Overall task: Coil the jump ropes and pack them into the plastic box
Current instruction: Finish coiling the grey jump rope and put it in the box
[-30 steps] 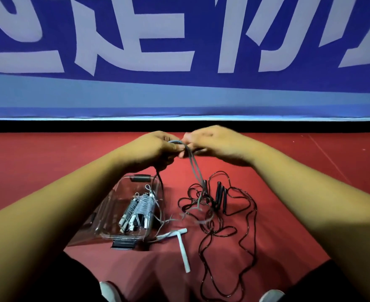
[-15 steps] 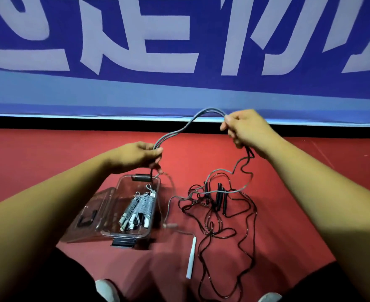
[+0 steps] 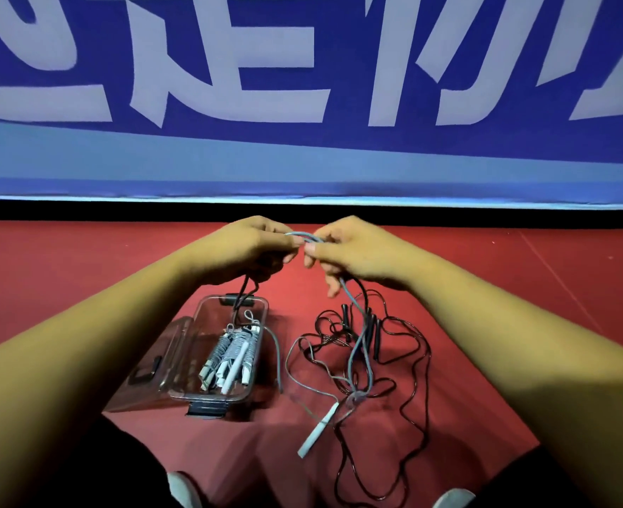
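Observation:
My left hand (image 3: 255, 247) and my right hand (image 3: 350, 251) meet above the red floor, both pinching a grey jump rope (image 3: 359, 346). Its strands hang from my right hand down to a white handle (image 3: 319, 428) lying on the floor. A loop of it also drops from my left hand over the clear plastic box (image 3: 258, 317), which stands open at the lower left. Several coiled grey ropes with white handles (image 3: 231, 357) lie inside the box. A black jump rope (image 3: 405, 379) sprawls loose on the floor to the right, tangled under the grey one.
The box's clear lid (image 3: 148, 368) lies open to its left. A blue banner with white characters (image 3: 302, 104) stands close ahead across the floor. My shoe tips (image 3: 185, 489) show at the bottom edge. Red floor (image 3: 82, 258) stretches left and right.
My right hand, which was raised up and to the right stretching the grey rope, has come back down to meet my left hand. The white handle has slid a little on the floor.

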A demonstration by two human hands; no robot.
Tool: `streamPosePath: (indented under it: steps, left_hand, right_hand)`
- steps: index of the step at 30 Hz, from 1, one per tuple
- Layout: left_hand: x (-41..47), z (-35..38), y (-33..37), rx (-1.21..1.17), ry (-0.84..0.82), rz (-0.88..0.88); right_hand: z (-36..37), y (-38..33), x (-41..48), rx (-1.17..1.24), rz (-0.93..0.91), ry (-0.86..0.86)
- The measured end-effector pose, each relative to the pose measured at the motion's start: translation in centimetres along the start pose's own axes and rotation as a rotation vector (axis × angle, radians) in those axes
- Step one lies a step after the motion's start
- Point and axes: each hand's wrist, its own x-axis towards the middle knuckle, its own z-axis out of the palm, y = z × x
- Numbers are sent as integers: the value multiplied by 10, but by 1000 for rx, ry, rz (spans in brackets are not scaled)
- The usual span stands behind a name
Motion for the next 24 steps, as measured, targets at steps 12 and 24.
streamPosePath:
  steps: [12,24]
  left_hand:
    - [-6,-29,-49,83,164,-168]
    - [12,16,1,-484,158,-200]
  right_hand:
    - [-64,18,-2,135,164,710]
    - [-9,4,2,-339,8,303]
